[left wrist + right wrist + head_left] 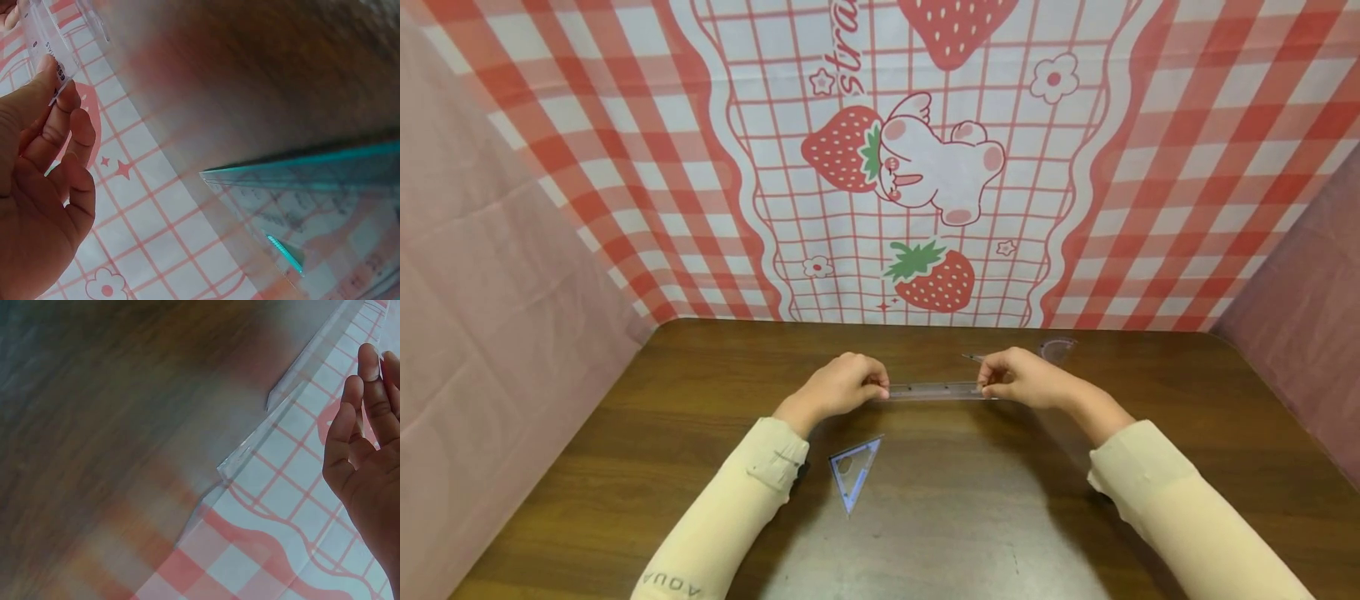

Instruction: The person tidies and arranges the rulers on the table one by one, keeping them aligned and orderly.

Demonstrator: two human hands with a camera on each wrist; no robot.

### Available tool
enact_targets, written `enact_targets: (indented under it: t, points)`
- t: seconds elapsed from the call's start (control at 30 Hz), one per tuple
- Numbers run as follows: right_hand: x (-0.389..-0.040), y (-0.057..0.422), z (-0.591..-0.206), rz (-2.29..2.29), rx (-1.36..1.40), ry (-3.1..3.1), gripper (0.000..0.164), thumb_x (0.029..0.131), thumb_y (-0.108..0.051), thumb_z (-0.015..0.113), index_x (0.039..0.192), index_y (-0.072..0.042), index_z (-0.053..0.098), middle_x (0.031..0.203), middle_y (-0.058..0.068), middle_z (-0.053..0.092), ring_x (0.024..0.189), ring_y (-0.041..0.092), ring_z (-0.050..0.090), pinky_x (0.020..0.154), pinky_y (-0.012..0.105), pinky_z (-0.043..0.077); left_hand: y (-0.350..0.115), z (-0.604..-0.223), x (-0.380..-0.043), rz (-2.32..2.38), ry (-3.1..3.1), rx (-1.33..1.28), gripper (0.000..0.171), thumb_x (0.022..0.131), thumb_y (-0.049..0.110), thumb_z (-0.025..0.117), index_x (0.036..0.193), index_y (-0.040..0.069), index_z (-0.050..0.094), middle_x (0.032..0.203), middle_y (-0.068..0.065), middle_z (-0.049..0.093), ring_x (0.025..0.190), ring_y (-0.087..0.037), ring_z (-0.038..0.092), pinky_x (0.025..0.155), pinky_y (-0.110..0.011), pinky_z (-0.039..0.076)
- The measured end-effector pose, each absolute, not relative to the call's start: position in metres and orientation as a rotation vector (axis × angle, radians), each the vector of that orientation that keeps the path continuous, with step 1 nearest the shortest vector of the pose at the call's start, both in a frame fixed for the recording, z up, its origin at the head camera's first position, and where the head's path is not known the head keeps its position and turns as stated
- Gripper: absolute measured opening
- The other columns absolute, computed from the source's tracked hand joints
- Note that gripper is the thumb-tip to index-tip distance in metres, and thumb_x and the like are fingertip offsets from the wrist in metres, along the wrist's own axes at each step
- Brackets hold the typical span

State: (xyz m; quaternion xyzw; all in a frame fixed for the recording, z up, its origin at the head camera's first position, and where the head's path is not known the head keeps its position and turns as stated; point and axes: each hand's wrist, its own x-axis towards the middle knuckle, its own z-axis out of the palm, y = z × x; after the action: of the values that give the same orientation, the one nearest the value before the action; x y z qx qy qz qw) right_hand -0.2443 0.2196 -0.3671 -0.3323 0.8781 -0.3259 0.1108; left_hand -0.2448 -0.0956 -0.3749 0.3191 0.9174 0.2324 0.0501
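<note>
A clear plastic ruler (934,391) is stretched sideways between both hands near the back of the table, seen in the head view. My left hand (847,384) pinches its left end between thumb and fingers. In the left wrist view that end of the ruler (53,47) shows dark print under the thumb. On the right, my right hand (1028,379) pinches the other end with curled fingertips. The right wrist view shows the right hand (372,437) at its edge, its grip partly cut off. A clear set square with blue edges (859,483) lies nearer, below the left hand.
Behind the right hand lies a clear protractor (1057,348). A pointed clear piece (972,357) beside it is partly hidden by that hand. The brown wooden table (955,525) meets a strawberry-patterned cloth (940,167) at its back edge. Pink cloth (497,275) hangs at the sides.
</note>
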Motion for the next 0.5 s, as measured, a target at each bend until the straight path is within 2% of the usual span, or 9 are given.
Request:
enact_targets:
  t: [0.33,0.5]
  points:
    - [-0.237,0.232,-0.367,-0.971,-0.944,2.574,0.006,0.091,-0.009,0.070,0.087,-0.007,0.066,0.083,0.000,0.067,0.078,0.006,0.057,0.070,0.025,0.049,-0.086,-0.370,-0.241,0.718,2.761,1.015,0.010,0.093,0.019,0.069,0.091,0.010,0.073,0.083,0.002,0.072,0.068,-0.005,0.053,0.065,-0.022,0.048]
    - [-0.235,0.237,-0.367,-0.948,-0.963,2.587,0.007,0.090,-0.009,0.071,0.087,-0.007,0.065,0.083,-0.001,0.066,0.079,0.005,0.057,0.071,0.026,0.050,-0.081,-0.371,-0.241,0.720,2.755,1.045,0.010,0.093,0.017,0.069,0.093,0.008,0.074,0.087,0.000,0.073,0.071,-0.005,0.058,0.068,-0.023,0.051]
